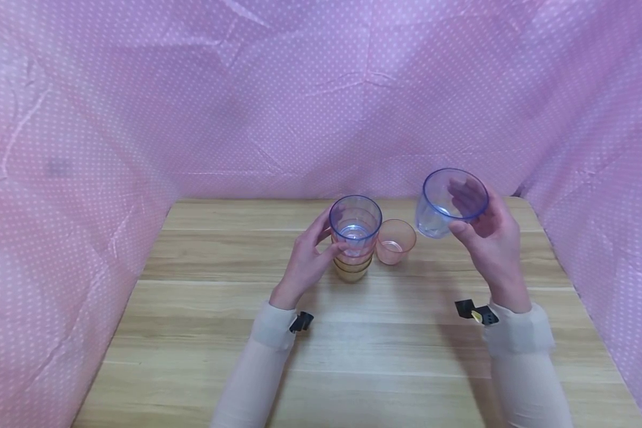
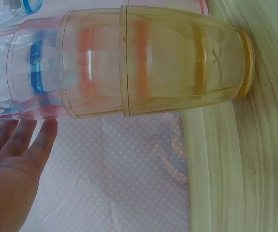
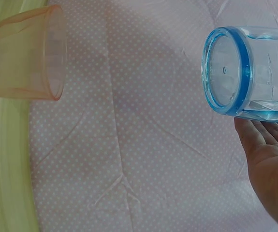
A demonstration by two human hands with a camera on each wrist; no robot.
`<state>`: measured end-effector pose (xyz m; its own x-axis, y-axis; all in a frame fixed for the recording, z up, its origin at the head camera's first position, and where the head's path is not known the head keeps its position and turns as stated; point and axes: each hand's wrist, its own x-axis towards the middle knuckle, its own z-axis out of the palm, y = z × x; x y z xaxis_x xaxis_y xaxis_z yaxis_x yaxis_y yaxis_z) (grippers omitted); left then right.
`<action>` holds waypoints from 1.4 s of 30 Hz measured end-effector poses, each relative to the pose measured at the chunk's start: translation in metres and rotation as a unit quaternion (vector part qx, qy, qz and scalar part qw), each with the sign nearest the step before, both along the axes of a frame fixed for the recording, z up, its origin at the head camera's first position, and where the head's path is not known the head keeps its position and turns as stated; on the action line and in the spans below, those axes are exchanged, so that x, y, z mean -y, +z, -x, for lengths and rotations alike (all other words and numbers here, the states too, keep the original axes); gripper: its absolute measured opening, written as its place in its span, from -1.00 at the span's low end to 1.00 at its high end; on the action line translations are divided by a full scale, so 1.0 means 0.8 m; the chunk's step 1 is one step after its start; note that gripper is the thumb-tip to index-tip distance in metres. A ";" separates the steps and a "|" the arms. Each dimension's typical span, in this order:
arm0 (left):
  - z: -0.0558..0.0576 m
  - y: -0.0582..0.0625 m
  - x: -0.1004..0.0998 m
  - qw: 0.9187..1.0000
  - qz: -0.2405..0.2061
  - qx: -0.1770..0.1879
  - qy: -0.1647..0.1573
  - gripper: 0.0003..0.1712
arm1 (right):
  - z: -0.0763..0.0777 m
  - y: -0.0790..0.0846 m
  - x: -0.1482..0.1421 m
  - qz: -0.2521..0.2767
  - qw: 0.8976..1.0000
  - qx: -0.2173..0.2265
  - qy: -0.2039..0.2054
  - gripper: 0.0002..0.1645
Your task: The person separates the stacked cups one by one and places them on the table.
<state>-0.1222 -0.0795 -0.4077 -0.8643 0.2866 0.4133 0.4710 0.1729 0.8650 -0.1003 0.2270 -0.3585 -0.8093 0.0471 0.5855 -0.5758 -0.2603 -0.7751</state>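
Note:
A stack of nested clear plastic cups stands on the table, with a blue cup (image 1: 355, 233) on top, pink below it and yellow cups (image 2: 177, 63) at the bottom. Around the upper part of this stack, my left hand (image 1: 311, 257) curls its fingers and thumb. Off to the right, my right hand (image 1: 493, 241) grips another blue cup (image 1: 432, 221) by its side, raised above the table and slightly tilted. Its blue-ringed base (image 3: 226, 70) shows in the right wrist view. Between the two hands, a single pink cup (image 1: 393, 254) stands upright close beside the stack.
The wood-patterned table (image 1: 203, 333) reaches back to a pink polka-dot cloth (image 1: 278, 107) hanging behind it and at both sides. Black straps or mounts (image 1: 302, 321) sit at my wrists.

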 end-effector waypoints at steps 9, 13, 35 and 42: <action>0.001 -0.001 0.000 1.000 -0.006 -0.011 -0.008 -0.13 | -0.002 -0.010 -0.008 -0.001 1.000 0.008 -0.002 -0.25; 0.002 -0.001 -0.001 1.000 -0.013 -0.012 -0.008 -0.15 | -0.003 -0.013 -0.011 -0.006 1.000 0.019 -0.011 -0.25; 0.003 0.000 -0.001 1.000 -0.017 -0.018 -0.013 -0.15 | -0.004 -0.032 -0.023 -0.021 0.994 0.094 -0.055 -0.22; 0.005 -0.002 0.000 1.000 -0.010 -0.019 -0.011 -0.16 | -0.005 -0.041 -0.027 -0.040 0.989 0.120 -0.071 -0.23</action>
